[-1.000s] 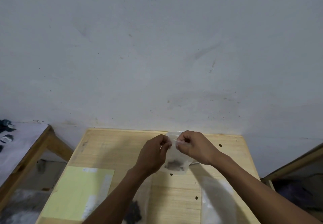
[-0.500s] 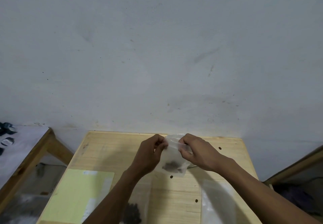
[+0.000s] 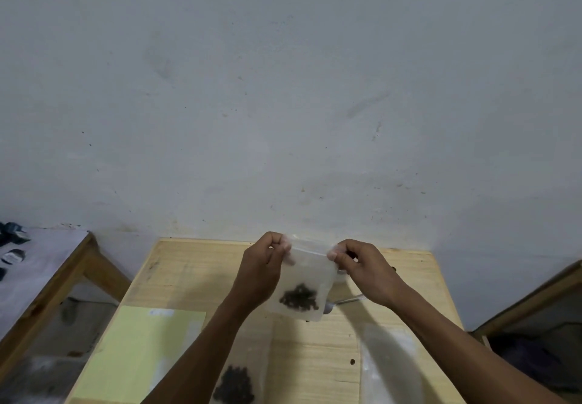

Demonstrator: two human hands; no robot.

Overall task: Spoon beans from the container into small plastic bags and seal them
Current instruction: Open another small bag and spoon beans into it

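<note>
Both bare forearms are reaching forward and converging, with the hands raised side by side at the same height. The left hand (image 3: pixel 263 269) is curling its fingers, thumb and fingertips pinching together at its upper right. The right hand (image 3: pixel 365 266) is mirroring it, knuckles up, fingertips pinching at its upper left; the two hands are staying apart, not touching

Two hands, left hand (image 3: pixel 261 273) and right hand (image 3: pixel 367 269). Two bean-filled bags: held bag (image 3: pixel 307 290), near bag (image 3: pixel 239 381). One spoon (image 3: pixel 341 303). One yellow-green sheet (image 3: pixel 141 350). One counter (image 3: pixel 195 274).
</note>
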